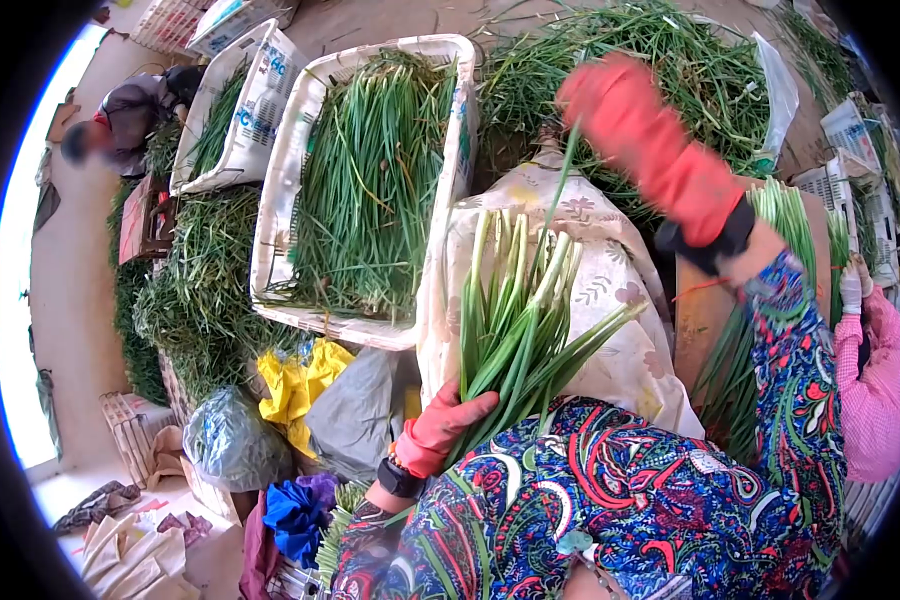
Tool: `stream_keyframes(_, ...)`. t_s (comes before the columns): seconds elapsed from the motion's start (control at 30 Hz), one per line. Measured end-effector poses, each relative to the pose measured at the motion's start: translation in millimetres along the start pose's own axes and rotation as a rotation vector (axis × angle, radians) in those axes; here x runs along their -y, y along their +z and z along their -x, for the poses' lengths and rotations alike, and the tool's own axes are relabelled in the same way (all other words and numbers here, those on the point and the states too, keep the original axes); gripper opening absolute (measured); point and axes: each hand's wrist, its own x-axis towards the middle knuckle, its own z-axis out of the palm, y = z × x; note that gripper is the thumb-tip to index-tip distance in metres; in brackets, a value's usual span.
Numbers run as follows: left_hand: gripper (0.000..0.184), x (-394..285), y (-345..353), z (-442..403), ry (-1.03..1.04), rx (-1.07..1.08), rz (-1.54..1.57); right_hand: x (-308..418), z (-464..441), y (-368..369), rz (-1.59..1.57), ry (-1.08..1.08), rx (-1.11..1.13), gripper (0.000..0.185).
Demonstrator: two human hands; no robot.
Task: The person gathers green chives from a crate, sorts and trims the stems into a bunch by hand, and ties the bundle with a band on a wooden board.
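My left hand, in a red glove, is closed around the leafy lower part of a bunch of green onions. Their pale stem ends point up and away from me, fanned slightly apart. My right hand, gloved in red and blurred by motion, is raised beyond the bunch over a heap of greens. A single long green onion leaf runs from its closed fingers down to the bunch. Beneath the bunch, a cream flowered cloth covers my lap.
A white crate full of green onions stands ahead-left, with a tilted crate beyond it. Loose greens pile up ahead. More green onions lie on a board at right. A pink-sleeved person works at right, another person far left.
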Motion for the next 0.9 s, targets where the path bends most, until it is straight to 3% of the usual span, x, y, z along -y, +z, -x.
stream_keyframes(0.07, 0.044, -1, 0, 0, -0.036, -0.007, -0.001, -24, -26, -29, 0.153, 0.113, -0.209, 0.016)
stream_keyframes(0.2, 0.043, -2, 3, -5, -0.063, -0.021, 0.002, 8, -16, -57, -0.059, -0.167, -0.305, 0.018)
stream_keyframes(0.27, 0.043, -4, 4, -8, -0.068, -0.007, -0.027, 86, 14, -52, -0.255, -0.022, 0.468, 0.02)
stream_keyframes(0.3, 0.043, -6, 5, -8, -0.086, 0.0, -0.022, 96, 31, -31, -0.003, -0.601, 0.352, 0.022)
stream_keyframes(0.33, 0.043, -6, 6, -9, -0.091, -0.002, -0.03, 111, 54, -16, -0.073, -0.445, 0.508, 0.029)
stream_keyframes(0.37, 0.042, -5, 6, -8, -0.094, -0.008, -0.035, 104, 76, 19, 0.003, -0.642, 0.314, 0.039)
stream_keyframes(0.43, 0.042, -5, 8, -7, -0.11, -0.011, -0.006, 82, 89, 70, 0.008, -0.672, 0.325, 0.04)
stream_keyframes(0.47, 0.041, -4, 7, -7, -0.107, -0.02, -0.003, 102, 88, 51, -0.024, -0.537, 0.485, 0.034)
stream_keyframes(0.57, 0.039, 2, 6, -7, -0.081, -0.019, 0.039, 106, 85, 45, -0.216, -0.482, 0.581, 0.011)
stream_keyframes(0.67, 0.038, -2, 11, -7, -0.101, -0.018, 0.043, 103, 83, 45, -0.238, -0.434, 0.759, 0.005)
stream_keyframes(0.87, 0.047, -1, 8, -8, -0.123, 0.003, -0.009, 98, 92, 55, -0.335, -0.385, 0.7, 0.003)
stream_keyframes(0.9, 0.047, -1, 8, -8, -0.134, -0.005, 0.002, 102, 94, 53, -0.146, -0.469, 0.605, 0.005)
